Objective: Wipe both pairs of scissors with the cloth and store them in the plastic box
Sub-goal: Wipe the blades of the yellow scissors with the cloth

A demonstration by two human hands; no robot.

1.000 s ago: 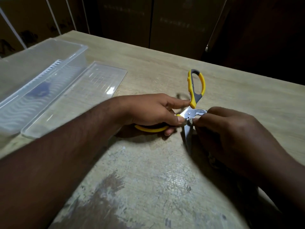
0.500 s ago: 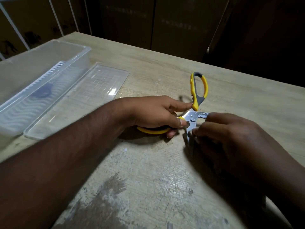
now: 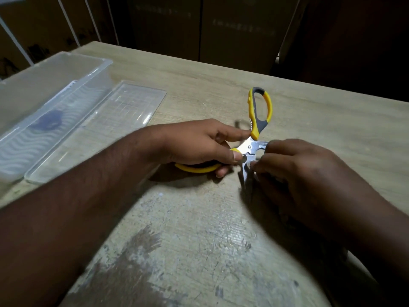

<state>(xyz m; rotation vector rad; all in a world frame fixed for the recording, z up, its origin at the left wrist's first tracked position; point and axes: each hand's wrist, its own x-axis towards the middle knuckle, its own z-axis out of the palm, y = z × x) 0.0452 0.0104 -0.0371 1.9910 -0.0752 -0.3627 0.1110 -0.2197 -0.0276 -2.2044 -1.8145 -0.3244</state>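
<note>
Yellow-and-grey scissors (image 3: 260, 111) lie spread apart on the wooden table (image 3: 221, 89). My left hand (image 3: 199, 142) grips their lower yellow handle, with the thumb by the pivot. My right hand (image 3: 298, 173) is closed over the steel blade just below the pivot, its fingertips pinching it through what looks like a dark cloth (image 3: 249, 173). The hand hides most of that cloth. The clear plastic box (image 3: 93, 69) stands uncovered at the far left. A second pair of scissors is nowhere in view.
The box's clear lid (image 3: 124, 111) lies flat beside the box, between it and my left forearm. A dark blue patch (image 3: 47, 122) shows through the box's ribbed floor. The near tabletop is worn and stained. Dark cabinets stand behind the table's far edge.
My right fingertips have slid a little along the blade, away from the pivot and towards me. My left hand keeps the handle in the same place.
</note>
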